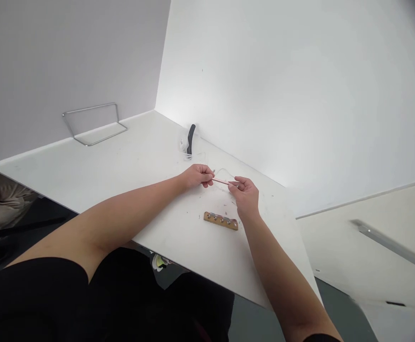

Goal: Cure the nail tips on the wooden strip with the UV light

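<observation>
Between my two hands runs a thin pinkish rod (221, 181), held roughly level just above the white table. My left hand (197, 176) pinches its left end with closed fingers. At the other end, my right hand (245, 194) grips it between thumb and fingers, covering the tip. Nearer to me lies a small wooden strip (221, 221) with several round metal studs along it. A thin pale cord (225, 170) curves on the table just behind the hands. Small dark crumbs are scattered around the strip and under the hands.
By the back wall stands a black curved handle-like object (191, 139) beside a white item (183, 144) and loose cable. A bent metal wire frame (95, 124) leans at the left wall. The white table (179, 237) ends close to my body. Another person's trousered leg (1, 199) shows at left.
</observation>
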### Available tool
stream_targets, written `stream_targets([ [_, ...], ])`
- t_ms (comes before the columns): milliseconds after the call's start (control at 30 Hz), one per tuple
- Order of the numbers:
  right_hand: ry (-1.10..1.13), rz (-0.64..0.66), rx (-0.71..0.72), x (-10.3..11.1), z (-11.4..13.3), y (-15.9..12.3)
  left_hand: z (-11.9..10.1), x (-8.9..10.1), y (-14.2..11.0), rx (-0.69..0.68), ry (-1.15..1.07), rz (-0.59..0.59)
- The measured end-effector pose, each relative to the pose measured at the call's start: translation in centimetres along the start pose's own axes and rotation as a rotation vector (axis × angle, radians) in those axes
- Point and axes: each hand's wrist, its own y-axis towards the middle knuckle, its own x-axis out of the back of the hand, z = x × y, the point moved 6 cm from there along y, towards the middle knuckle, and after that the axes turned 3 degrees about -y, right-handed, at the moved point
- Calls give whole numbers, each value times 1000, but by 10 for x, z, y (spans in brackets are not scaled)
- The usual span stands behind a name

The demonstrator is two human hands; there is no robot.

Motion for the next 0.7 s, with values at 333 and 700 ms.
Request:
stream_targets([
  [333, 105, -2, -26, -2, 2, 2, -1, 1, -3, 4, 26, 43],
  [700, 341, 98, -39, -7, -1, 9, -3, 2, -5, 0, -32, 23],
])
